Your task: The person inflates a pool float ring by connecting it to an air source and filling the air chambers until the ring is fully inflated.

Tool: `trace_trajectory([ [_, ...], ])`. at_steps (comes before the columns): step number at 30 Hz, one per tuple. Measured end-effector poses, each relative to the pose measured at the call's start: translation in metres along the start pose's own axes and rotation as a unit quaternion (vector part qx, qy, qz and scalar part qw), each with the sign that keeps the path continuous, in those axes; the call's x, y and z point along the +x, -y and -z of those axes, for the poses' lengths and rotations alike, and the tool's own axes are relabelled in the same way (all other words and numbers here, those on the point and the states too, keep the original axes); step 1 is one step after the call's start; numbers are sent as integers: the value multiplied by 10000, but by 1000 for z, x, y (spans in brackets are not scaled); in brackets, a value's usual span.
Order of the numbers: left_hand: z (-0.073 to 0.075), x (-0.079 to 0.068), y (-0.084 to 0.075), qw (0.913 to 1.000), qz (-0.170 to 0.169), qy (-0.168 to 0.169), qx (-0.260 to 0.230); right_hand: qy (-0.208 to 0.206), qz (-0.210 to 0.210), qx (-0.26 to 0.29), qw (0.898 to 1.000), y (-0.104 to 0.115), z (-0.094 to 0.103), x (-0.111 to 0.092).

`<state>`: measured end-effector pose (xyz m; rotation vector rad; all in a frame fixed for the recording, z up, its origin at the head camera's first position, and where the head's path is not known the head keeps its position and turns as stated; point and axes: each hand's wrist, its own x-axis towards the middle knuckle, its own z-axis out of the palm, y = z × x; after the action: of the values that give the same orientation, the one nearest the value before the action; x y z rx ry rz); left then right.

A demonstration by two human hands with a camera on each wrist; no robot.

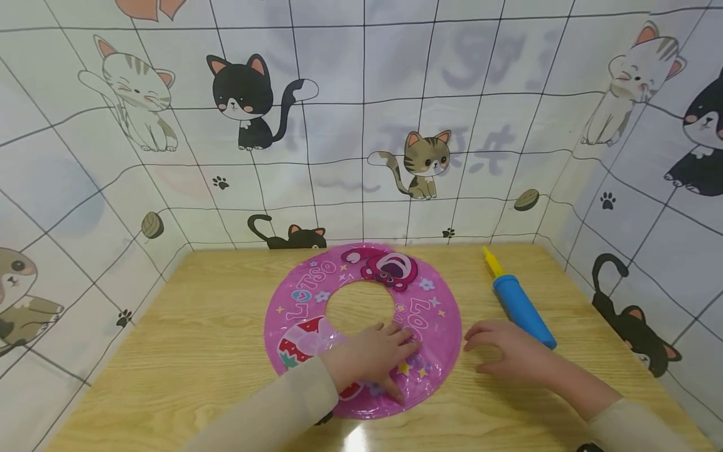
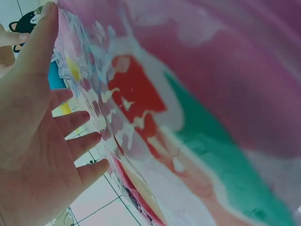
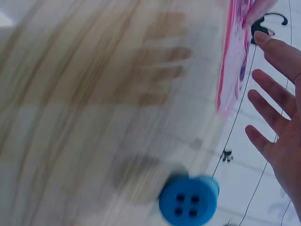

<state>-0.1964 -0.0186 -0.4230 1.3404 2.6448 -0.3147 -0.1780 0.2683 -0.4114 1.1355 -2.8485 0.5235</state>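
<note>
A pink swim ring point(image 1: 440, 314) printed with a bear, strawberries and lettering lies on the wooden table, looking partly inflated. Spread over its near right part is my left hand point(image 1: 373, 358), fingers straight. The left wrist view shows the ring's glossy film point(image 2: 197, 56) close beside that hand's palm side. My right hand point(image 1: 508, 351) hovers just right of the ring, holding nothing, its fingers loosely bent and apart. Behind it lies a blue hand pump point(image 1: 522, 311) with a yellow nozzle point(image 1: 493, 260); its round blue end point(image 3: 188, 200) shows in the right wrist view.
The wooden table point(image 1: 214, 314) extends left of the ring. White grid-patterned sheeting with cartoon cats point(image 1: 243, 100) stands behind it and along both sides. The pump lies near the table's right side.
</note>
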Motion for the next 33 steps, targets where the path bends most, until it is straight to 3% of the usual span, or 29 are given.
trace_trajectory([
  [3,2,2,0,9999,-107,22,5,-500,-70,-234,9984,-8,6,-10],
  [7,3,5,3,9997,-169,107,-153,-981,-491,-289,9935,-18,13,-23],
  [13,3,12,9,9992,-184,103,-329,-1366,-924,-577,9846,-35,20,-39],
  [21,2,12,12,9984,-135,156,-533,-762,-1722,-397,9813,-52,21,-51],
  [27,2,11,11,9980,-116,196,-587,-392,-2056,-142,9777,-62,18,-55],
  [33,7,10,10,9987,-128,231,-443,-274,-2293,-196,9728,-64,19,-56],
])
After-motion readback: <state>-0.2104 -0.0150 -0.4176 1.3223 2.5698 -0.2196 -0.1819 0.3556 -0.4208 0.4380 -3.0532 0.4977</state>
